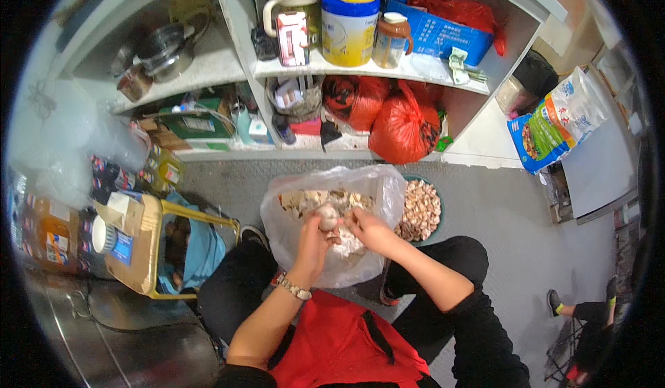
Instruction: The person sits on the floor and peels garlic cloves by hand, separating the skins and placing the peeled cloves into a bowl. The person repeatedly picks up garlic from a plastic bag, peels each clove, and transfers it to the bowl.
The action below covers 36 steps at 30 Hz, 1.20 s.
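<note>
My left hand [314, 240] holds a pale garlic bulb [328, 216] above an open clear plastic bag [280, 263]. Beside it, at the bulb's right, the fingers of my right hand [366, 228] are bent together; whether they grip a piece of the bulb is too small to tell. Loose garlic skins [347, 245] and more bulbs or pieces lie in the bag below both hands. Right of the bag, a round green basin [439, 214] is filled with separated garlic cloves [419, 206].
White shelves [348, 71] stand ahead, with red plastic bags [402, 128], a phone [293, 39] and containers. At left is a yellow-framed stool [156, 253] beside drink bottles [54, 232]. A patterned sack [556, 120] is at right; another person's legs [576, 310] show at lower right.
</note>
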Tool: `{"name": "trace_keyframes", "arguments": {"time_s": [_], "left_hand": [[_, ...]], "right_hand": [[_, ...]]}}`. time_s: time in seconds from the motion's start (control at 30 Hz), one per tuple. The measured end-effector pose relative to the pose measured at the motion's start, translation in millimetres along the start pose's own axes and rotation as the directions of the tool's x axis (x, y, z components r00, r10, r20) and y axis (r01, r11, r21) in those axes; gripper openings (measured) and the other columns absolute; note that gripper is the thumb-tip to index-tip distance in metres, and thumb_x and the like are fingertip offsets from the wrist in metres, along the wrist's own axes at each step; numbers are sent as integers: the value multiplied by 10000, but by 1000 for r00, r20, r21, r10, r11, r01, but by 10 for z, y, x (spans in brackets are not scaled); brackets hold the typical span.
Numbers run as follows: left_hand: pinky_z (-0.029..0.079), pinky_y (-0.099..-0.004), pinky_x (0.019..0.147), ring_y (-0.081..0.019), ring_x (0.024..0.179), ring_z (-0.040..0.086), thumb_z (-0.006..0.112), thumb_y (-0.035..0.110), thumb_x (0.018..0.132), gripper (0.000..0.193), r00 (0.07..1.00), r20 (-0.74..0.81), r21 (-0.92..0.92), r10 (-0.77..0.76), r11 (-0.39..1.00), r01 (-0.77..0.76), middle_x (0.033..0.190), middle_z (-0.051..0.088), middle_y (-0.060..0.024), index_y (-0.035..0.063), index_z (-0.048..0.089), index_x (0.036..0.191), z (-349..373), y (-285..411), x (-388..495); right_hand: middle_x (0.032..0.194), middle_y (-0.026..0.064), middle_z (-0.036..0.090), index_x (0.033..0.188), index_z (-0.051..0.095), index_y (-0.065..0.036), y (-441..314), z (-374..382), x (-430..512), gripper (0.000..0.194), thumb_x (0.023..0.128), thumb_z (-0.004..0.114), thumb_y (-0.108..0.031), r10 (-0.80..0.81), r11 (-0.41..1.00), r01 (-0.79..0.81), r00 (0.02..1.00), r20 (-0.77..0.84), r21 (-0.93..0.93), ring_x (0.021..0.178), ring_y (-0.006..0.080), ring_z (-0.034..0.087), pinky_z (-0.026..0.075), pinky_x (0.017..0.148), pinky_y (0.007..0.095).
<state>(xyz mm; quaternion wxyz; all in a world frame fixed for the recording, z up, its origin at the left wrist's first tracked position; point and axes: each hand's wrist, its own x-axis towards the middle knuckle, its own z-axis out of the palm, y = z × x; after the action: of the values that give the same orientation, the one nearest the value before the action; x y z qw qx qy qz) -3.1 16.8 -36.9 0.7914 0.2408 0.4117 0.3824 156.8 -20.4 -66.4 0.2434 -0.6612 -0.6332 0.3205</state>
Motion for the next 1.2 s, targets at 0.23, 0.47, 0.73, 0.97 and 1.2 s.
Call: {"name": "trace_keyframes", "arguments": {"time_s": [0.23,0.47,0.73,0.97,1.2], "left_hand": [[405,-220,455,-98,604,507,386,185,958,276,978,63,333,197,920,-207,820,510,-68,80,328,1206,-67,-83,77],[416,-241,431,-99,568,509,409,237,969,322,890,221,520,399,724,-454,871,514,-90,79,290,1223,-73,-225,142],[295,-205,375,-52,441,397,483,411,933,392,989,100,546,106,825,-144,568,434,24,41,446,1058,-67,-27,97],[275,-221,405,-59,445,346,409,433,955,356,849,509,-255,-142,917,306,570,388,37,82,470,960,-127,10,76],[409,-259,511,-110,538,475,371,367,973,285,991,122,62,53,996,-61,707,538,-39,91,432,1002,17,13,68]], "right_hand": [[787,189,601,910,479,-32,-410,-196,19,231,909,476,-263,-76,987,65,995,69,148,753,383,592,459,657,443],[771,158,600,866,495,-44,-345,-101,6,204,898,488,-246,-103,989,107,994,-46,103,729,368,588,459,640,432],[688,119,529,790,484,-52,-403,-146,-34,158,892,482,-173,-354,932,361,924,-145,24,617,276,562,440,557,382],[601,-2,396,753,440,-87,-381,-174,1,202,939,416,-162,154,217,-57,988,23,975,496,70,337,280,453,234],[747,123,531,982,512,-40,-374,-252,67,140,917,481,-160,-99,954,168,958,-271,247,744,278,594,464,651,357]]}}
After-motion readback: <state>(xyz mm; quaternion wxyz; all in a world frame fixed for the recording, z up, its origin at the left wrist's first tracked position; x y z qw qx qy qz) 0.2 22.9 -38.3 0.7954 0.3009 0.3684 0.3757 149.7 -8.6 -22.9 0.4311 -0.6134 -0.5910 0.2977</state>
